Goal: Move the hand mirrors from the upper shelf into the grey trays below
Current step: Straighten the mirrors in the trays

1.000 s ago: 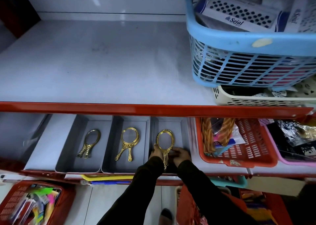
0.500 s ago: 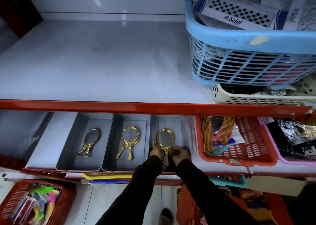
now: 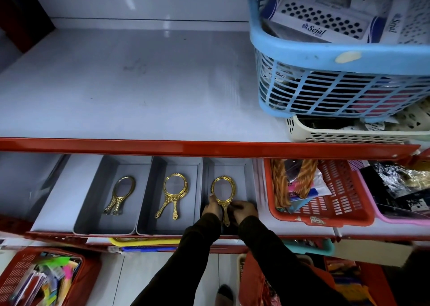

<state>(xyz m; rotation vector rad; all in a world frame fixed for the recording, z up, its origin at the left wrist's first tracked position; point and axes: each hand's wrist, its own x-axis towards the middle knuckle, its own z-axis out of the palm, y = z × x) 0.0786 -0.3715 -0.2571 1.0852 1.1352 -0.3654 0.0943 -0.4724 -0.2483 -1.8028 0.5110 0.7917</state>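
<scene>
Three grey trays stand side by side on the lower shelf. The left tray (image 3: 93,203) holds gold oval hand mirrors (image 3: 121,195), stacked. In the middle tray (image 3: 149,208) lie gold round hand mirrors (image 3: 174,194), also stacked. Over the right tray (image 3: 246,173) both hands hold a gold oval hand mirror (image 3: 223,190): my left hand (image 3: 210,207) pinches its left rim near the neck, my right hand (image 3: 244,210) grips beside the handle. The upper shelf (image 3: 130,84) shows no mirrors.
A blue basket (image 3: 337,59) of boxed goods sits on a cream basket (image 3: 349,131) at the upper shelf's right. A red basket (image 3: 325,203) and a pink one (image 3: 400,217) flank the trays. The red shelf edge (image 3: 209,147) overhangs the trays. Another red basket (image 3: 39,280) stands lower left.
The hands and the mirror stay in the right tray with only slight shifts; the mirror's handle sits a little further between the hands. The other mirrors have not moved.
</scene>
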